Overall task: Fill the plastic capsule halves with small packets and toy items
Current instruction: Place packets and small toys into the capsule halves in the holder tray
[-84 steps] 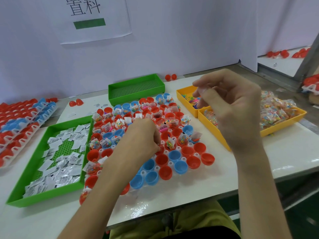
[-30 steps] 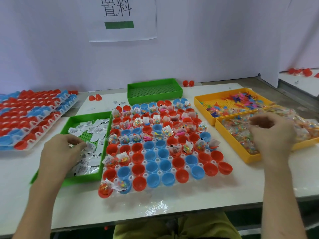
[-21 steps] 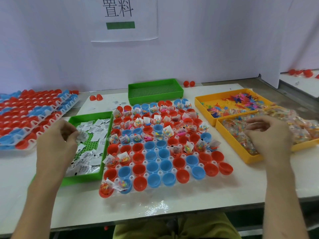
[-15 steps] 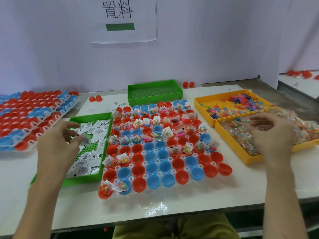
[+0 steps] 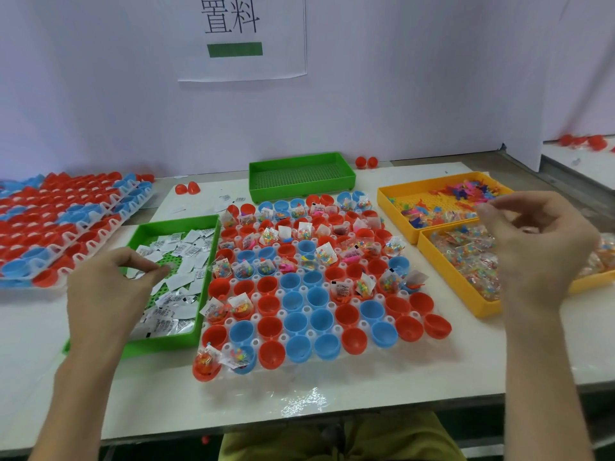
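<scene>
- The left hand (image 5: 109, 287) is lifting off the shallow green plastic tray (image 5: 166, 342) of small white paper packets (image 5: 186, 281), where a second ago it was pressing down among them. Its thumb and forefinger are closing to a narrow pinch on what looks like one white packet, though the tips are blurring.
- The right hand (image 5: 535, 247) is rising clear of the near yellow plastic tray (image 5: 449, 277) of clear packets with coloured beads (image 5: 472, 261), after digging into it just before. Its fingers are curling loosely with thumb and forefinger close together. Something translucent is showing at the tips, but I cannot tell whether a packet is being held.
- The red and blue plastic capsule halves (image 5: 293, 299) are sitting unchanged in their clear grid holder (image 5: 307, 334), between the green tray and the yellow one. The far rows are carrying packets, while most of the near rows are standing open and unfilled.
- The far yellow tray (image 5: 394, 216) of bright toy pieces (image 5: 466, 191) is lying untouched.
- In my judgement both hands are finishing a pick and are getting ready to carry fresh items to the open near rows, so filling is partway along.
</scene>
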{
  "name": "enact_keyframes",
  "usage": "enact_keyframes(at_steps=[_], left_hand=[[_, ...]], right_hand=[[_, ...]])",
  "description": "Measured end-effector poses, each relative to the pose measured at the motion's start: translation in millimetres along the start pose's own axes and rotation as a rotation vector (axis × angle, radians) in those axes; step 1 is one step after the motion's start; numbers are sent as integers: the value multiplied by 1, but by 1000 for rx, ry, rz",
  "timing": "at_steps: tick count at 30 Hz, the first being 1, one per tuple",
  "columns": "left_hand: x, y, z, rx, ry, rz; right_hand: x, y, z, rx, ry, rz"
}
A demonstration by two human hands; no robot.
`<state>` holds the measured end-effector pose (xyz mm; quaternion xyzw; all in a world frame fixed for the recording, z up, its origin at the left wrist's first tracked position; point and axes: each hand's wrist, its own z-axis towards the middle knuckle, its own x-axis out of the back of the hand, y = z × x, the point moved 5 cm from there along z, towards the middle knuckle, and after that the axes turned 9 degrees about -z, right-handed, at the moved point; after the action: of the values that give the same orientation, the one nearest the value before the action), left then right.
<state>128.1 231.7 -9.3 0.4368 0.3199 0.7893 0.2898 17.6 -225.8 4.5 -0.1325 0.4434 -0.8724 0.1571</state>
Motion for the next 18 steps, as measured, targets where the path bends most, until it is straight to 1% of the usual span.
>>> enact_keyframes(at_steps=[3,6,9,11,14,16,18], left_hand=[[6,18,-6,-45,27,-111],[3,42,-14,-48,8,-353],[-5,73,-27,-29,-26,-648],[-13,97,-43,-13,-69,-838],[-32,128,-69,30,-146,-1029],[-46,141,-84,72,-210,-1114],[-54,149,-95,80,-273,-1143]], right_hand=[[-6,-18,-4,14,-46,144],[-17,-41,-13,43,-158,248],[-32,-65,-29,57,-331,376],[-40,-84,-41,41,-463,554],[-47,-113,-59,28,-671,814],[-47,-128,-69,83,-771,848],[-45,-136,-75,153,-802,759]])
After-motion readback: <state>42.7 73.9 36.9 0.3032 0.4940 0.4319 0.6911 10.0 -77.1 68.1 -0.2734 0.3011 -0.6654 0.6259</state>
